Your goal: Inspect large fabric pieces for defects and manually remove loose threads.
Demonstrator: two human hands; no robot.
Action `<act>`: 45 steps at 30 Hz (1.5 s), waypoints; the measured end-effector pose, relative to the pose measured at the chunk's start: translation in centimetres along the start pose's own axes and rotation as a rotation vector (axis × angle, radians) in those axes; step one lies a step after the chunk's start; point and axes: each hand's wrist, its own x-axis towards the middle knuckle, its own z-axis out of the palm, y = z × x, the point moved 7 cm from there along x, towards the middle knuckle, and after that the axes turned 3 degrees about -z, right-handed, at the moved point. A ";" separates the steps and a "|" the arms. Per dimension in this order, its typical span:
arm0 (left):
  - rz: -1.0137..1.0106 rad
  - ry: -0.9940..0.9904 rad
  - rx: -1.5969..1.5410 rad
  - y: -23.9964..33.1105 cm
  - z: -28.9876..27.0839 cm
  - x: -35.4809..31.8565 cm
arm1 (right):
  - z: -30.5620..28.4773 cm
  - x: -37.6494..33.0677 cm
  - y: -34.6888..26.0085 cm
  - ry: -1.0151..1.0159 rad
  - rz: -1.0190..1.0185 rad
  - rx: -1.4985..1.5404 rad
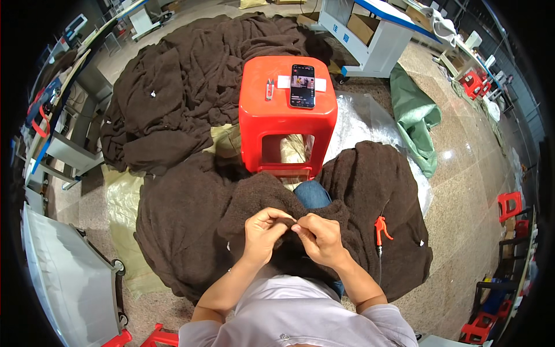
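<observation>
Dark brown fleecy fabric [254, 199] lies bunched over my lap, with blue jeans showing at one knee. My left hand [263, 234] is closed in a pinch on a fold of this fabric. Right beside it, my right hand [319, 238] pinches the same fold, thumb and forefinger together. The fingertips of both hands nearly meet, and whatever fine detail lies between them is too small to make out. To the right, a red air blow gun [381, 231] with a thin hose rests on another brown fabric pile [370, 173].
Ahead stands a red plastic stool [289, 118] bearing a phone [303, 87] and small red-handled snips [269, 90]. A large brown fabric heap [185, 75] spreads behind it on yellowish sheeting [124, 202]. A green sheet [413, 115], white-blue table [370, 43] and wheeled white cart [72, 272] stand around.
</observation>
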 end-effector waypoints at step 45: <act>-0.077 -0.021 -0.055 2.2 -1.3 -0.2 | 0.4 0.5 -2.1 0.087 -0.321 -0.228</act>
